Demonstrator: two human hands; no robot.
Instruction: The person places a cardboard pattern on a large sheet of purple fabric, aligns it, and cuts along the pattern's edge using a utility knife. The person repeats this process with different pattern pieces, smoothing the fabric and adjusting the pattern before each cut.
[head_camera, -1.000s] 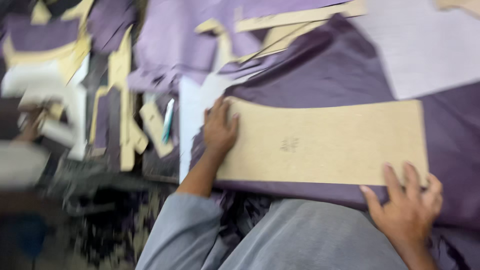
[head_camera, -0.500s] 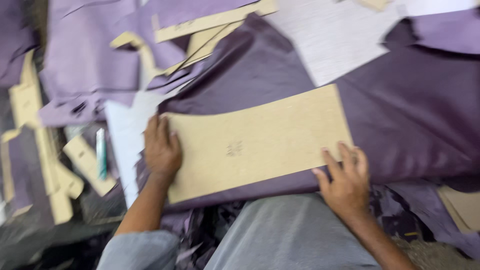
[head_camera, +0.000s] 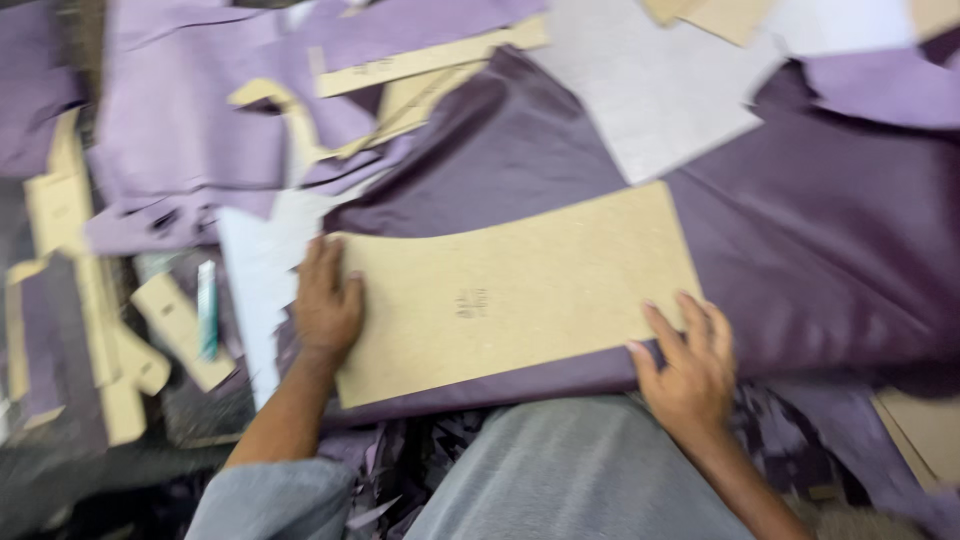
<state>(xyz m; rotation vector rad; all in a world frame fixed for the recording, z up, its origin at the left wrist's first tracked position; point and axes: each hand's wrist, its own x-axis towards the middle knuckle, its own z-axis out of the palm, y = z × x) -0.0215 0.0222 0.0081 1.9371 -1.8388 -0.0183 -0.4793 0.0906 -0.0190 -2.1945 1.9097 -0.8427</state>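
A large tan cardboard pattern piece (head_camera: 520, 290) lies flat on dark purple fabric (head_camera: 800, 240). My left hand (head_camera: 325, 305) rests palm down on the pattern's left end, fingers spread. At the pattern's lower right corner my right hand (head_camera: 690, 365) presses flat with fingers apart, partly on the fabric. Neither hand holds anything. My grey-clad knee (head_camera: 580, 480) fills the bottom middle of the view.
Lighter purple cloth pieces (head_camera: 190, 130) and more tan cardboard templates (head_camera: 430, 60) lie scattered at the upper left. A pale grey sheet (head_camera: 660, 90) lies above the pattern. A teal pen-like tool (head_camera: 207, 310) lies at the left among cardboard strips (head_camera: 70, 250).
The view has shifted, so the pattern and hands sit slightly differently in frame. Both hands stay pressed on the pattern's two ends.
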